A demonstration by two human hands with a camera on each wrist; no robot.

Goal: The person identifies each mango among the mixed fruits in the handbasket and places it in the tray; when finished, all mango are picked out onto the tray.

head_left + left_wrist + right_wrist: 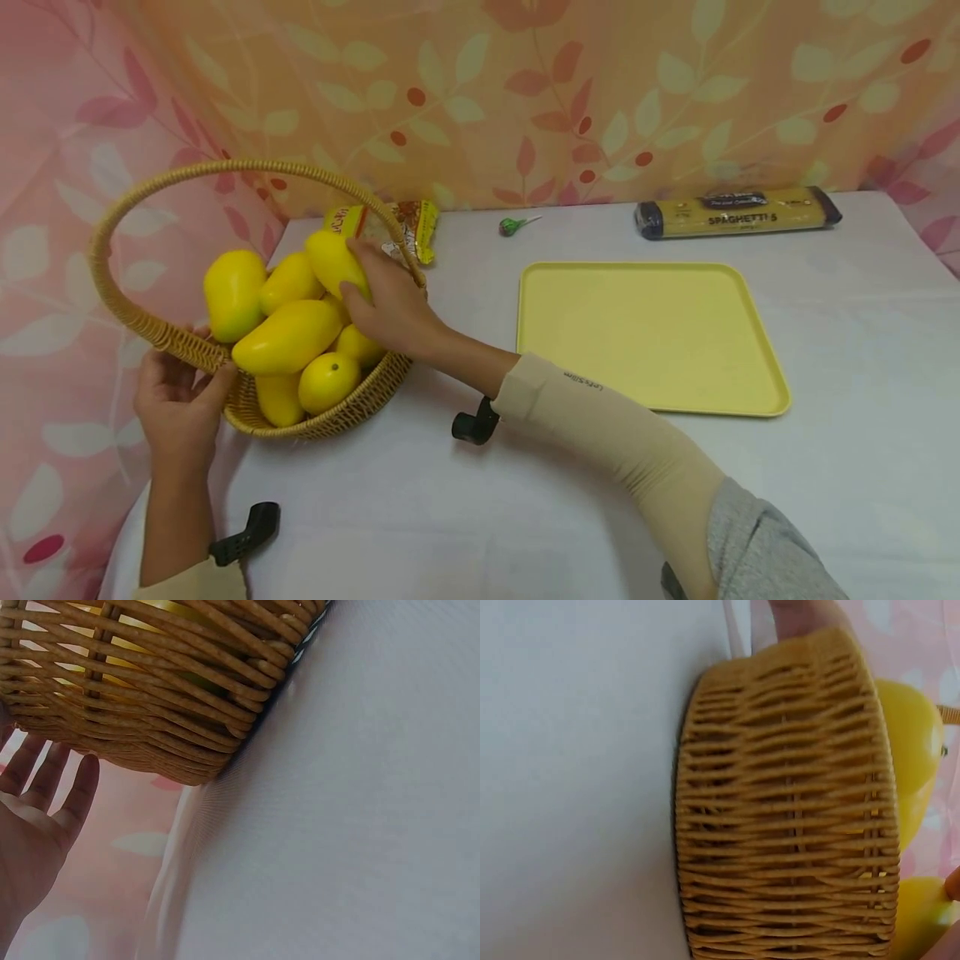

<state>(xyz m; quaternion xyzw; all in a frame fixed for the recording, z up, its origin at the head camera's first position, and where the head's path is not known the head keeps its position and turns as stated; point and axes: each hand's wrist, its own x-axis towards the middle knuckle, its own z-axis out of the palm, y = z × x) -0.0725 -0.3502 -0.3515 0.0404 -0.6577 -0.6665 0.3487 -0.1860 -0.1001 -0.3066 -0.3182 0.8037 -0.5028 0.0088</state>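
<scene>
I see the right hand (393,300) grip a mango (330,258) at the far right part of the basket (366,404), which stands at left. The left hand (178,404) holds its left rim. The tray (645,337) lies at right.

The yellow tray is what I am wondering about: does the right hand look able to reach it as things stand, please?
Probably yes: no object shows on the white cloth between the basket and the yellow tray, though the right hand is gripping a mango at the moment.
</scene>
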